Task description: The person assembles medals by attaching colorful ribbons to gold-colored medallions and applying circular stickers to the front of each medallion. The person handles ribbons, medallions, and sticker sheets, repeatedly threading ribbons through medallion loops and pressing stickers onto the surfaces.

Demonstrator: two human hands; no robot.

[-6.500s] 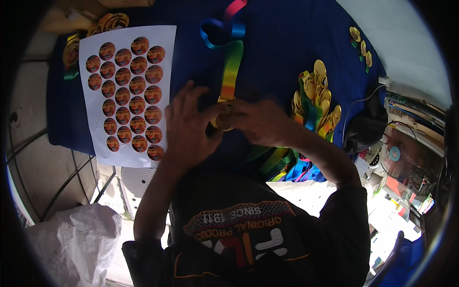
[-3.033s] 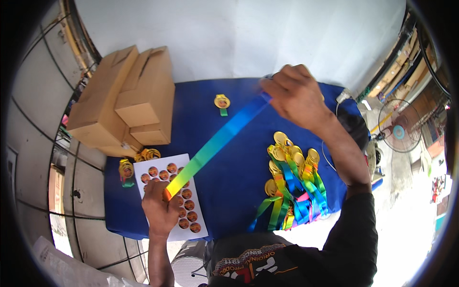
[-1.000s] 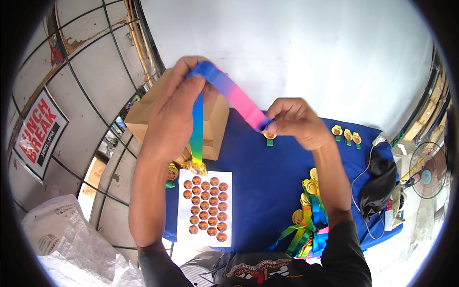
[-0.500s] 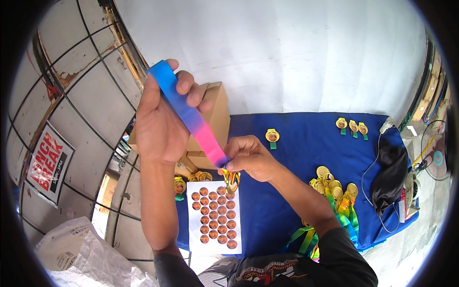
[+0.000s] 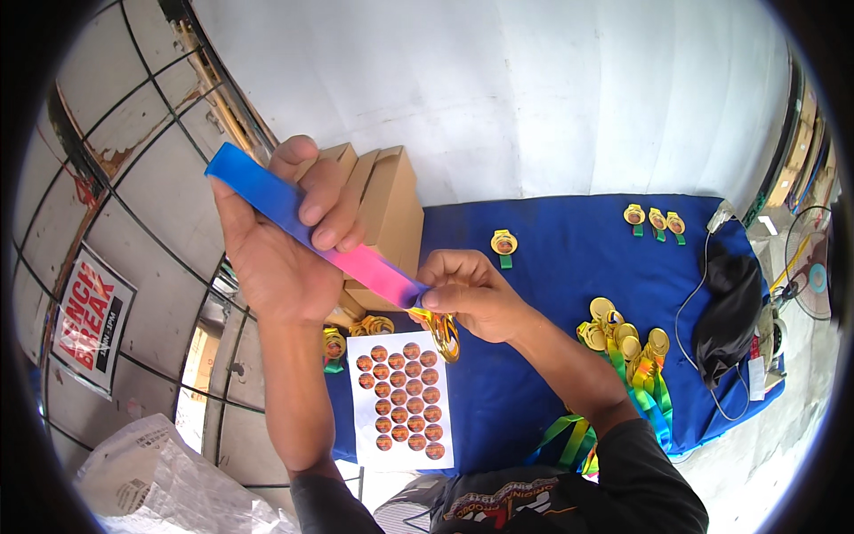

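Observation:
A ribbon (image 5: 369, 274) fading from blue to pink is stretched between my hands. My left hand (image 5: 289, 262), raised and palm up, has the ribbon's blue end across its fingers, with the thumb against it. Lower down, my right hand (image 5: 476, 298) pinches the other end, just above a shiny gold medal (image 5: 445, 338) that hangs below the fingers. Beneath the hands lies a white sheet (image 5: 365, 427) with rows of round, dark orange stickers. More gold medals (image 5: 372, 326) lie past the sheet's far edge, and one with a green ribbon (image 5: 334, 345) is beside them.
A blue cloth (image 5: 534, 356) covers the table. Farther back lie a single medal (image 5: 503, 243) and three medals (image 5: 657, 221). A pile of ribboned medals (image 5: 627, 343) is on the right, near a black bag (image 5: 725, 320) and cable. Cardboard boxes (image 5: 396, 218) stand behind my hands.
My left hand has moved left and slightly down, tilting the ribbon flatter. My right hand stays nearly in place, and the medal below it has swung a little to the right.

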